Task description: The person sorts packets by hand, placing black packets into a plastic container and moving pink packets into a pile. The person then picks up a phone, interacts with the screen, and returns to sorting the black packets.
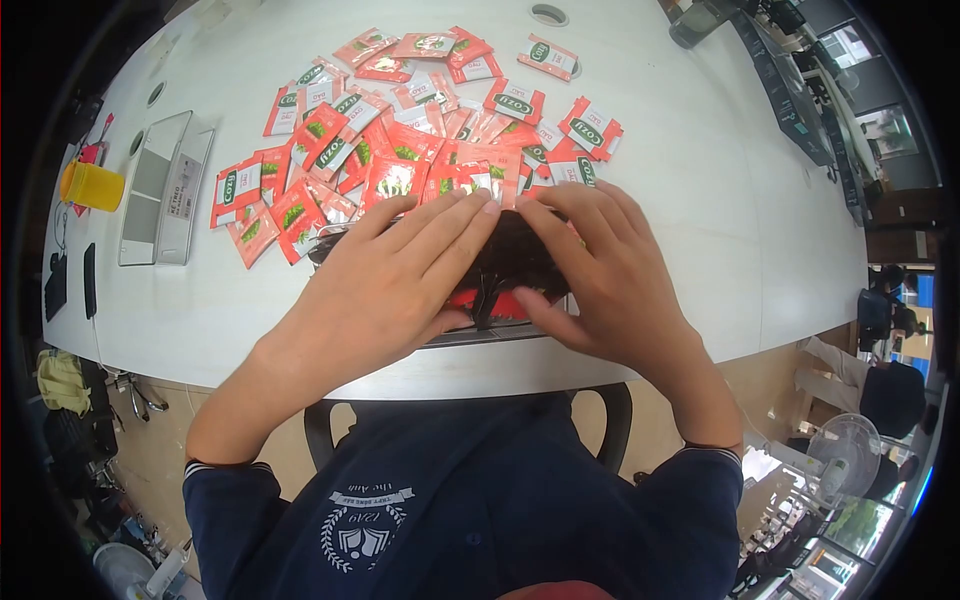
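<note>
A shiny black plastic bag [520, 250] sits at the table's near edge between both hands, with red packaging [502, 304] showing in its near part. My left hand [395, 265] lies over the bag's left side, fingers nearly straight and together, thumb on the near side. On the right side, my right hand [605, 250] holds the bag with bent fingers at the far edge and the thumb at the near edge. Several red and white Cozy sachets [415, 140] lie in a loose heap just beyond the fingertips. Both palms hide much of the bag.
On the left of the white table [720, 210] are a silver stand [165, 190], a yellow cup [92, 187] and a dark flat device [90, 280]. A dark cup [697, 25] and a monitor [785, 90] stand at the right. A fan [843, 455] and a person [890, 395] are beyond.
</note>
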Available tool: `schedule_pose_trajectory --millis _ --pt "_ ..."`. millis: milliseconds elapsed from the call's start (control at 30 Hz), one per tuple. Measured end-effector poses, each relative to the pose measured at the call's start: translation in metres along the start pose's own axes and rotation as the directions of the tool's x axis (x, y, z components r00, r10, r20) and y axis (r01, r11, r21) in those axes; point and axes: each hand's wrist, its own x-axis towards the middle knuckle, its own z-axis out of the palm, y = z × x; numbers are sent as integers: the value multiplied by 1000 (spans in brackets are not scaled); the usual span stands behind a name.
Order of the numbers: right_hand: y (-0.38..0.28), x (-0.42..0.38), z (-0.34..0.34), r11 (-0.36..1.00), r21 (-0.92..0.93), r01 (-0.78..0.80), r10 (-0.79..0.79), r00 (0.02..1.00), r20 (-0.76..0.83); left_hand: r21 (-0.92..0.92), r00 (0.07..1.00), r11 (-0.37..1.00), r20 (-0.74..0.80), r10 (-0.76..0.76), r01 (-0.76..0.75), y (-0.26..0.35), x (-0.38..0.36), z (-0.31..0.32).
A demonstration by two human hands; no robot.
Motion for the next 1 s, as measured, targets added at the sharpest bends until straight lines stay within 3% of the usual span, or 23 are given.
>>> schedule_pose_trajectory --millis 133,500,633,800,900,1000 --pt "-11 6 3 993 120 -9 7 1000 19 -54 1000 999 -20 -8 7 -2 0 2" --pt "0 13 21 999 35 28 -28 1000 6 -120 999 993 -30 -24 20 -3 2 -1" --pt "1 10 8 997 73 -15 9 996 87 -96 999 995 -30 -13 10 -5 2 0" --pt "0 11 13 999 -30 -16 21 988 151 -110 999 994 -32 -7 3 -5 4 0" --pt "1 11 17 1000 -7 -14 15 993 116 -110 1000 994 -24 -10 8 -5 3 -1" --pt "5 11 12 988 154 -9 -6 995 102 -120 1000 993 -14 -10 8 -6 3 0"
